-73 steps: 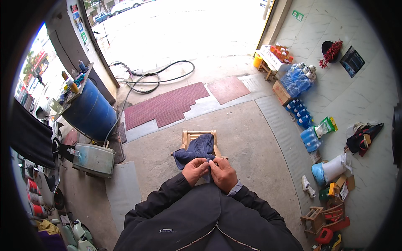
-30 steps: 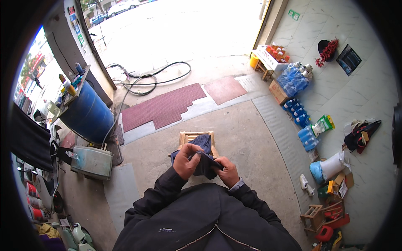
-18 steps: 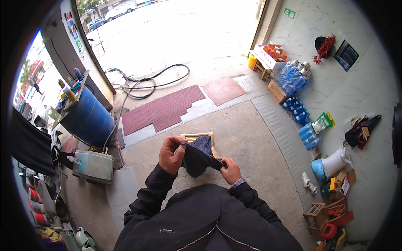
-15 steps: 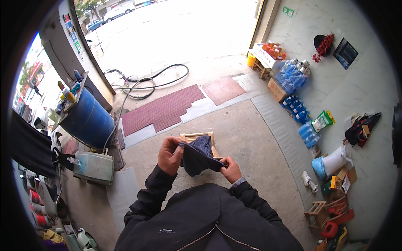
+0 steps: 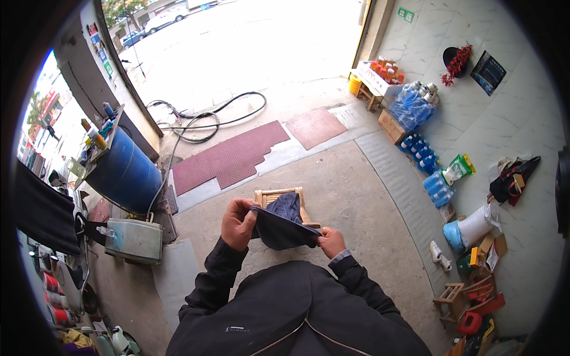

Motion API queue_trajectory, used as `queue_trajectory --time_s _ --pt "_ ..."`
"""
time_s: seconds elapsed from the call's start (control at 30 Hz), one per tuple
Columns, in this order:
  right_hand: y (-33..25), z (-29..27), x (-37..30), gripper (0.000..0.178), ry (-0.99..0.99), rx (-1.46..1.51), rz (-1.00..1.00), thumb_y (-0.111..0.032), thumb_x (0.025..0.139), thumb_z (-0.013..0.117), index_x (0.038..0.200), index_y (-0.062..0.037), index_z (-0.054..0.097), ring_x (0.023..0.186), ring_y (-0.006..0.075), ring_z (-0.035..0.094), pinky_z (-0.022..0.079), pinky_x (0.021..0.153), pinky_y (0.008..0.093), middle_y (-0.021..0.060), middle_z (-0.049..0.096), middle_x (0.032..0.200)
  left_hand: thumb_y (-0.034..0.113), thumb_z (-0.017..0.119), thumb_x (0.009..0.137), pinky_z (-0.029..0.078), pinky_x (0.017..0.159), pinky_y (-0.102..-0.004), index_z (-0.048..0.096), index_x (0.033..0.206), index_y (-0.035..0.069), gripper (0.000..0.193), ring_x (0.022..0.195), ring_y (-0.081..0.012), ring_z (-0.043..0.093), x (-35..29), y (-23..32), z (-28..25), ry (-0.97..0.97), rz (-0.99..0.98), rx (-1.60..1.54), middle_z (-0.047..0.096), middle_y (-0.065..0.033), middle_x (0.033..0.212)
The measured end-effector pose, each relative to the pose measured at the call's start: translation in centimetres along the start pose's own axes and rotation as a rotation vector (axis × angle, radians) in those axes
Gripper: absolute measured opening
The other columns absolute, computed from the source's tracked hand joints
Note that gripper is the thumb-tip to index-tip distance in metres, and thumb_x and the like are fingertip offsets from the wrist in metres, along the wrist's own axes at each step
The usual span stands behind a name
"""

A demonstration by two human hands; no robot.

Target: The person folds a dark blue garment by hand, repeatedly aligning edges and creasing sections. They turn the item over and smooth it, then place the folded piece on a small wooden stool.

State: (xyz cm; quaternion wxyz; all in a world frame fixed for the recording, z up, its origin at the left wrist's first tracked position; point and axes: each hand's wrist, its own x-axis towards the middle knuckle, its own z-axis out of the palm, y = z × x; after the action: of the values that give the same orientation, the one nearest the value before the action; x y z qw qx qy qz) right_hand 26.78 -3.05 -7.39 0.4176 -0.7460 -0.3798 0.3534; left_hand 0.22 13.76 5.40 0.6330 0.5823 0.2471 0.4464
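A dark navy piece of cloth is stretched between my two hands in front of my chest, its upper edge pulled nearly straight. My left hand pinches the cloth's left corner between thumb and fingers. The right corner is gripped by my right hand, which sits a little lower. Beyond the taut edge rises a bluish, rumpled fold; I cannot make out the garment's kind. Behind and below the cloth stands a small wooden stool with a slatted top, partly hidden by it.
To the left are a blue barrel and a grey-green box. A black hose coils near the doorway, before red mats. Along the right wall stand bottle packs, a white sack, shoes and small wooden stools.
The cloth's upper edge has been drawn straighter and its front part flatter. My left hand has shifted slightly left and down; my right hand has moved slightly right and down.
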Motion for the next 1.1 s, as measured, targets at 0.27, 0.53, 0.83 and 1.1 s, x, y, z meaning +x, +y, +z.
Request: queue_trajectory --time_s 0.27,0.53,0.83,1.1 --pt "-2.5 -2.0 -0.2 0.015 -0.150 0.861 0.248 -0.010 0.096 0.075 0.104 -0.0041 0.064 0.080 0.0163 0.071 0.060 0.065 0.0297 0.0042 0.071 0.094 0.006 0.063 0.105 0.050 0.097 -0.0267 0.056 0.114 0.004 0.012 0.105 -0.0129 0.062 0.5 -0.4 -0.7 0.019 0.019 0.053 0.066 -0.0089 0.116" --pt "-2.9 -1.3 0.3 0.011 0.049 0.382 0.144 -0.005 0.097 0.063 0.108 -0.0020 0.066 0.075 0.0145 0.072 0.058 0.063 0.0295 0.0067 0.072 0.089 0.007 0.064 0.105 0.051 0.091 -0.0246 0.056 0.115 0.002 0.013 0.098 -0.0100 0.063 0.2 -0.7 0.2 -0.033 0.010 0.080 0.068 -0.0055 0.110" --pt "-0.8 -2.5 1.8 0.011 0.055 0.586 0.075 -0.013 0.100 0.070 0.097 -0.0018 0.070 0.058 0.0086 0.057 0.045 0.053 0.0251 0.0008 0.065 0.073 0.006 0.063 0.105 0.051 0.096 -0.0275 0.056 0.113 0.003 0.012 0.103 -0.0128 0.063 0.0 -0.5 0.0 -0.005 -0.035 0.078 0.067 -0.0088 0.114" --pt "0.1 -3.1 2.3 0.018 0.105 0.087 -0.077 -0.007 0.088 0.065 0.100 0.0018 0.075 0.076 0.0130 0.066 0.054 0.071 0.0294 0.0055 0.071 0.082 0.007 0.064 0.105 0.051 0.091 -0.0258 0.056 0.114 0.003 0.013 0.099 -0.0111 0.063 0.1 -0.9 -0.4 -0.019 -0.027 0.078 0.067 -0.0077 0.114"
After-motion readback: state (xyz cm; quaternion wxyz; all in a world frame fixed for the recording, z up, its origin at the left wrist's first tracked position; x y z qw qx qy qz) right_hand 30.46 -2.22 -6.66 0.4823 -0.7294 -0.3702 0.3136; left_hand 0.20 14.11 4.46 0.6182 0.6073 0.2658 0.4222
